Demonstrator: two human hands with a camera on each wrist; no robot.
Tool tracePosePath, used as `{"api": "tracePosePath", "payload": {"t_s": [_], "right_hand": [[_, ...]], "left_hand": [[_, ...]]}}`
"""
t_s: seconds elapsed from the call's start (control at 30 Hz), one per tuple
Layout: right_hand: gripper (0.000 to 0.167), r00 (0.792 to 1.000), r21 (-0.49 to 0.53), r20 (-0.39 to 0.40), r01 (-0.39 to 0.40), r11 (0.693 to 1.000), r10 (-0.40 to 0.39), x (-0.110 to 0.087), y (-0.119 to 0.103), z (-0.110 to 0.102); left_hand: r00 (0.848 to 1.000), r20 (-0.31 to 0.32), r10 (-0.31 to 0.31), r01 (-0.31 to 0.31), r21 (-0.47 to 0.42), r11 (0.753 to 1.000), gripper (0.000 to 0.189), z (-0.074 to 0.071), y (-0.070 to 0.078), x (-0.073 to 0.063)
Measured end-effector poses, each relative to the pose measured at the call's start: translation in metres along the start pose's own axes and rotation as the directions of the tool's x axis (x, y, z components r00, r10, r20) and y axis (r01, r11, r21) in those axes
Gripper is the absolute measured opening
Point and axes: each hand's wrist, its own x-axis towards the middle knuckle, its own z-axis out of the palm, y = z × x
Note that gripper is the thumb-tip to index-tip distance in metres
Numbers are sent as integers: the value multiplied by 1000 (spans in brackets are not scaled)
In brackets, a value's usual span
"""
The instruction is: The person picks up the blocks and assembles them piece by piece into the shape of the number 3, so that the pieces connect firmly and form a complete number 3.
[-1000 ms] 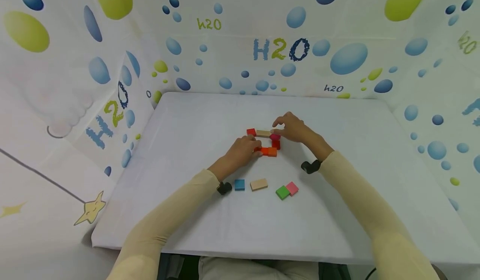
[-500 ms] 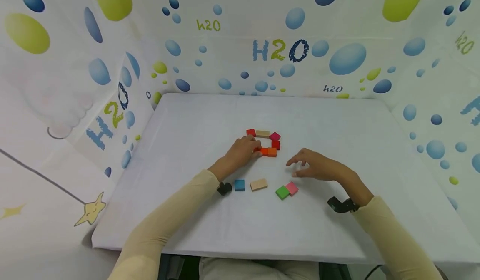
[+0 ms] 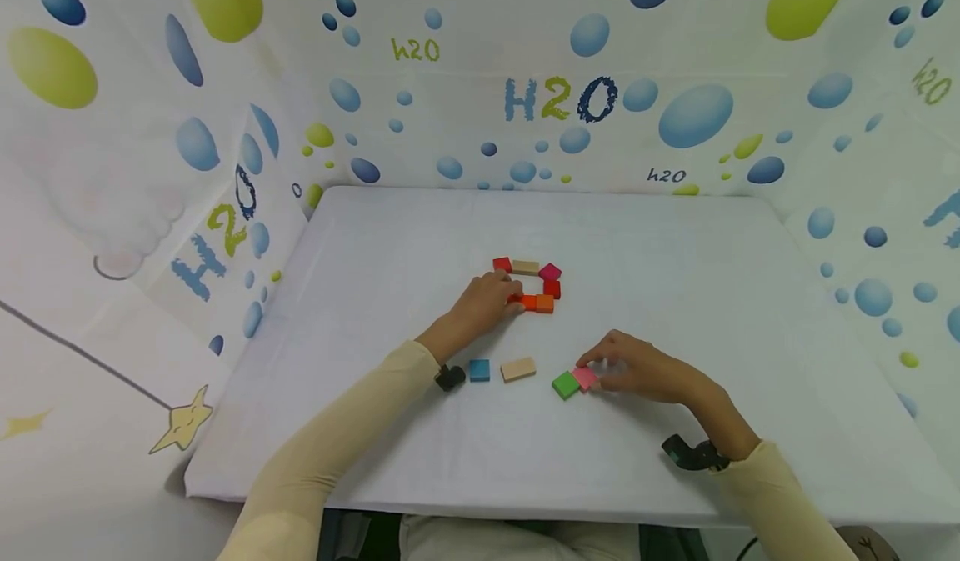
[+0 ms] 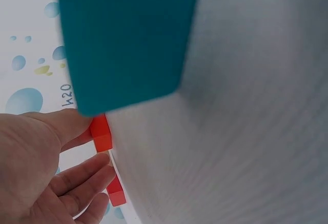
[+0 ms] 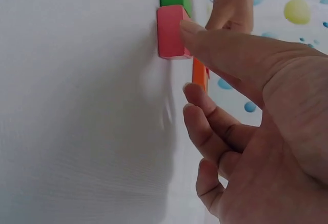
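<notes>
My left hand (image 3: 486, 304) stays at the left end of a block outline, its thumb and index finger pinching an orange-red block (image 4: 101, 133); the palm hides part of that side. To its right are an orange block (image 3: 545, 303) and a dark red block (image 3: 552, 289). Along the far row lie a red block (image 3: 502, 265), a natural wood block (image 3: 526, 267) and a crimson pentagon-shaped block (image 3: 551, 272). My right hand (image 3: 643, 367) has its thumb and index finger around a pink block (image 5: 171, 32), which touches a green block (image 3: 566, 385).
Closer to me on the white table (image 3: 360, 453) lie a blue block (image 3: 479, 370) and another natural wood block (image 3: 518, 369). Wrist cameras sit at both cuffs. A wall printed with drops (image 3: 697, 116) rises behind the table.
My right hand has left the crimson block at the far right corner and come back toward me, down to the pink block. My left hand has kept its place.
</notes>
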Motion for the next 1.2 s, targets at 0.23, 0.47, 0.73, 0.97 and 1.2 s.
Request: {"api": "tracePosePath", "payload": {"t_s": [0.23, 0.47, 0.73, 0.97, 1.2], "right_hand": [[30, 996, -84, -84, 0, 996, -7, 6, -3, 1], [30, 976, -154, -213, -70, 986, 36, 29, -8, -1], [33, 956, -197, -276, -160, 967, 102, 57, -8, 0], [32, 947, -194, -311, -144, 970, 79, 69, -9, 2], [37, 939, -215, -336, -148, 965, 69, 77, -16, 3]], "left_hand": [[1000, 6, -5, 5, -4, 1000, 30, 0, 1, -1], [1000, 6, -12, 12, 1, 1000, 30, -1, 1, -1], [1000, -3, 0, 0, -1, 1000, 31, -1, 1, 0], [1000, -3, 15, -15, -3, 1000, 31, -4, 4, 0], [1000, 4, 0, 0, -4, 1000, 32, -3, 3, 0]]}}
